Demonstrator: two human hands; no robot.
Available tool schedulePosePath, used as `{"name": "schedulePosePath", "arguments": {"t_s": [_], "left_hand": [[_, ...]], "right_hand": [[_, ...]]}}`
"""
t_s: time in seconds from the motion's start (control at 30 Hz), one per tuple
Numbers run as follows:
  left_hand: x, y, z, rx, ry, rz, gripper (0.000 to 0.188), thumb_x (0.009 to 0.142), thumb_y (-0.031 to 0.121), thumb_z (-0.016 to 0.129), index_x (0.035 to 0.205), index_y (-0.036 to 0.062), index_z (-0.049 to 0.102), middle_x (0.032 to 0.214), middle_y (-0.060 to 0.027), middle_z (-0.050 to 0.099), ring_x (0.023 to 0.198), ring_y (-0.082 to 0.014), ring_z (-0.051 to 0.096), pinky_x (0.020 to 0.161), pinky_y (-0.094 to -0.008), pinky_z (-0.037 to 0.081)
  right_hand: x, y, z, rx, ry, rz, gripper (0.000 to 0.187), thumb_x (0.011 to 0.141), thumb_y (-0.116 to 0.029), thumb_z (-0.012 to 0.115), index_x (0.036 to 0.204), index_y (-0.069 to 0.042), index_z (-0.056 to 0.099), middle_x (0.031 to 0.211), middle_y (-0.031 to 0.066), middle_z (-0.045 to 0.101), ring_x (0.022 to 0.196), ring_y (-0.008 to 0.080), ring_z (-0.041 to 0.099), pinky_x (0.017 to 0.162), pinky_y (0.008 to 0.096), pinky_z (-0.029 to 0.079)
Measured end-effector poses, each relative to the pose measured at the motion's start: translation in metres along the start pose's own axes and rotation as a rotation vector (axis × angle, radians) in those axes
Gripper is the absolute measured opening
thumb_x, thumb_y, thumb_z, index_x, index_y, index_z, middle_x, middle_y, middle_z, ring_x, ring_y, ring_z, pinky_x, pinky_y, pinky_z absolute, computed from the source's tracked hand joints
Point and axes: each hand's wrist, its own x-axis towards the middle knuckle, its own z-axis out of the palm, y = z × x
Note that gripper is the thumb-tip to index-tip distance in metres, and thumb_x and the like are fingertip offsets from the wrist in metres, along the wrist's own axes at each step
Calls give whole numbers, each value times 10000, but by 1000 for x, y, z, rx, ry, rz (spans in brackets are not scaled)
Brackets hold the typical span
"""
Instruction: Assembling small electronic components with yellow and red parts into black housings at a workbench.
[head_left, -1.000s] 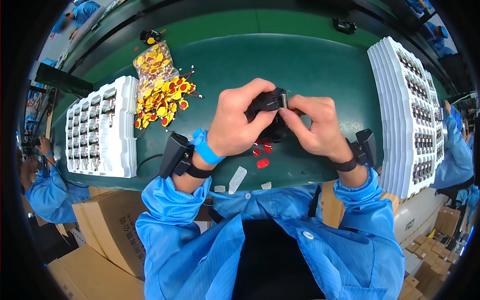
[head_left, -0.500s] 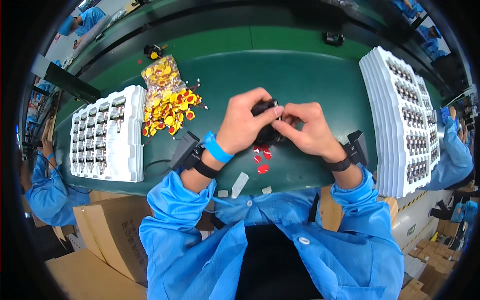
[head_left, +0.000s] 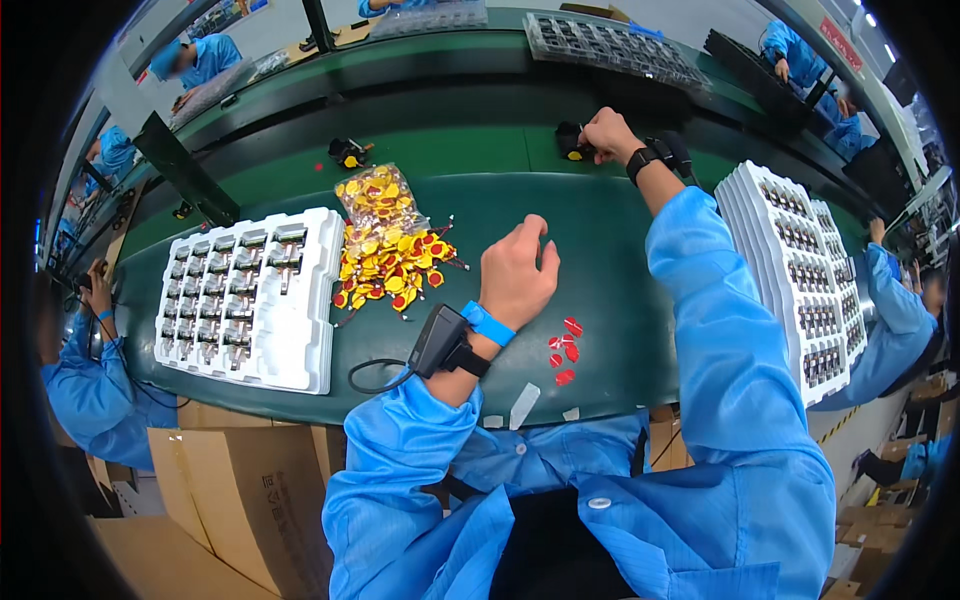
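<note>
At the far strip of the bench, my right hand is closed at a small black part with a yellow disc; its fingertips are partly hidden. My left hand hovers over the middle of the green mat, its fingers loosely curled, thumb apart, nothing in it. Several red stickers or peeled pieces lie to its right. Left of that hand are a heap of yellow discs with red centres and wires and a clear bag of more such discs.
White trays of small metal parts stand at the left and, stacked, at the right. Another black part sits on the far green strip. Pale scraps lie at the near edge. Cardboard boxes stand below left; co-workers sit on both sides.
Both hands held a black part together over the mat. My right hand has since reached far forward with a black part; my left has let go. The view has tilted up.
</note>
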Motion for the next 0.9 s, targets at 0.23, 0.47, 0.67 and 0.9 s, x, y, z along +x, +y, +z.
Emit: {"name": "schedulePosePath", "arguments": {"t_s": [0.23, 0.47, 0.67, 0.9], "left_hand": [[-3, -6, -3, 38, -58, 47, 104, 833, 58, 643, 866, 34, 547, 655, -128, 572, 552, -302, 578, 522, -392, 439], [0, -2, 3, 80, -145, 128, 102, 880, 134, 605, 852, 42, 569, 720, -152, 619, 662, -372, 621, 585, -461, 474], [-4, 11, -26, 285, -303, 113, 166, 914, 191, 604, 820, 54, 595, 707, -155, 629, 699, -384, 634, 600, -483, 483], [20, 10, -114, 859, -368, -136, 195, 863, 222, 632, 858, 28, 645, 729, -224, 660, 717, -430, 658, 639, -532, 521]], "right_hand": [[-7, -5, -13, -48, -194, -67, 378, 851, -247, 758, 689, 80, 660, 562, 140, 633, 455, 210, 648, 425, 337, 515], [-115, 21, 0, 267, 28, -376, 366, 879, -187, 681, 595, 5, 550, 476, 18, 483, 374, 130, 509, 391, 298, 381], [-195, 46, 47, -94, 92, -766, 160, 871, -120, 645, 791, -23, 546, 705, 163, 607, 658, 395, 593, 576, 477, 446], [-209, 48, 28, 8, 5, -617, 158, 856, -119, 650, 767, -15, 571, 605, 140, 560, 591, 347, 576, 551, 440, 430]]}}
